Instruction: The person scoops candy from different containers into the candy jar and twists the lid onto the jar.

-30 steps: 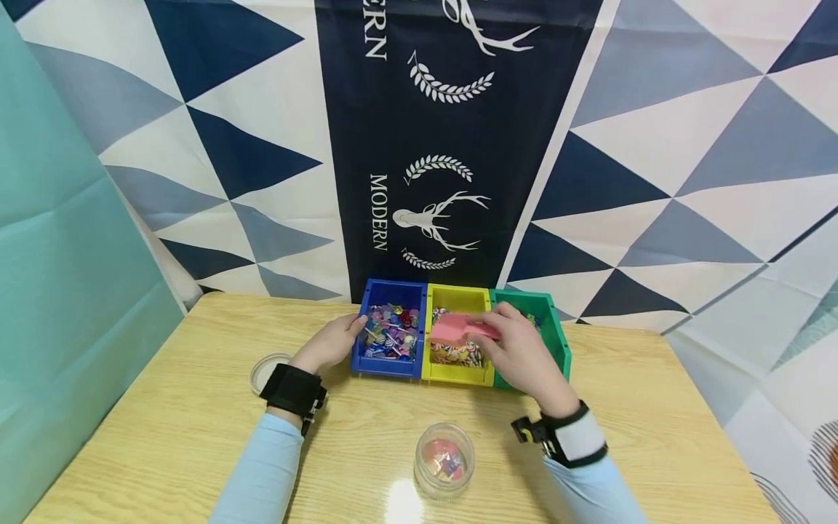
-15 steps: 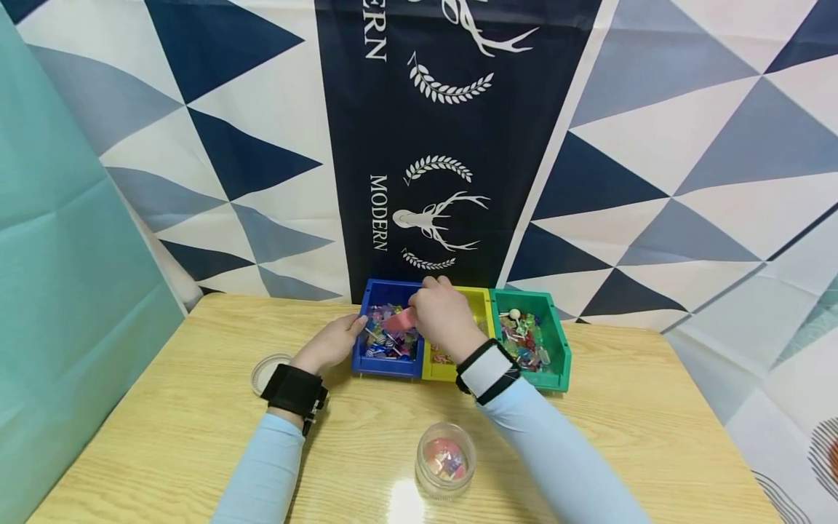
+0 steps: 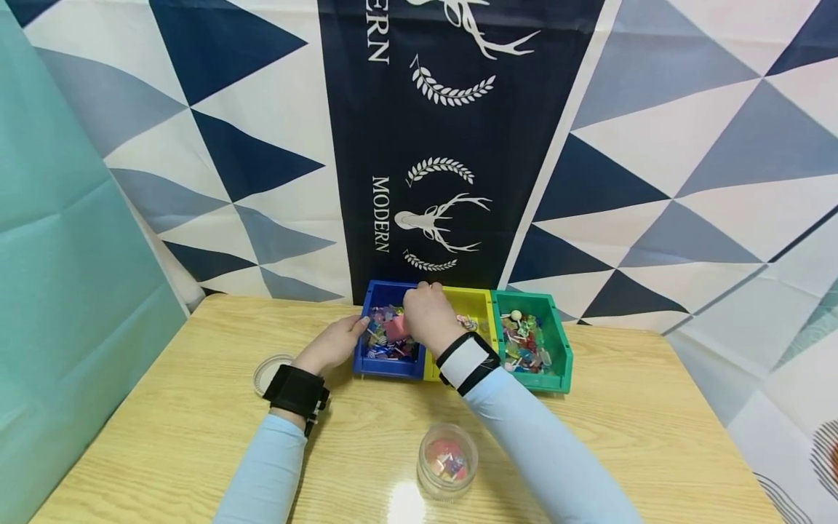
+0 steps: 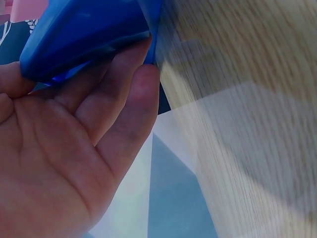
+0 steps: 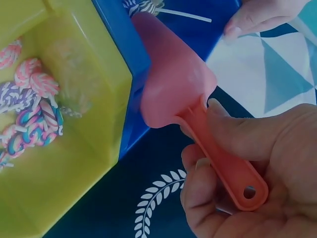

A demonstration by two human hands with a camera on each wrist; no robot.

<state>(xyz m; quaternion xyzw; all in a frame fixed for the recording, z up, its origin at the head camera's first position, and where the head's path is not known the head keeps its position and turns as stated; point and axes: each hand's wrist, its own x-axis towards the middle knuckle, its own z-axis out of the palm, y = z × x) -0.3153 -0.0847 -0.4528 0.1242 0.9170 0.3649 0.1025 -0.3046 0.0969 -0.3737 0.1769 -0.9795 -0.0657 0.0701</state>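
My right hand (image 3: pixel 428 316) holds a pink scoop (image 5: pixel 173 74) by its handle, thumb on one side and fingers curled on the other. The scoop's blade is down in the blue bin (image 3: pixel 389 367), among small colourful candy-like pieces and lollipops. At that bin's left wall is my left hand (image 3: pixel 330 346), gripping it with the thumb over the rim and the fingers (image 4: pixel 131 106) outside and beneath. Joined to its right is a yellow bin (image 5: pixel 89 148) with swirl-striped pieces, partly covered by my right hand. A green bin (image 3: pixel 559 335) of mixed pieces completes the row.
A clear jar (image 3: pixel 448 491) with some pink and pale pieces inside stands nearer me on the wooden table (image 3: pixel 196 422). A round lid (image 3: pixel 267 372) lies beside my left wrist. Behind the bins hangs a patterned cloth (image 3: pixel 419 276).
My right hand has moved left from over the yellow bin to the blue one, and the scoop has dipped into the pieces there. My left hand stays on the blue bin.
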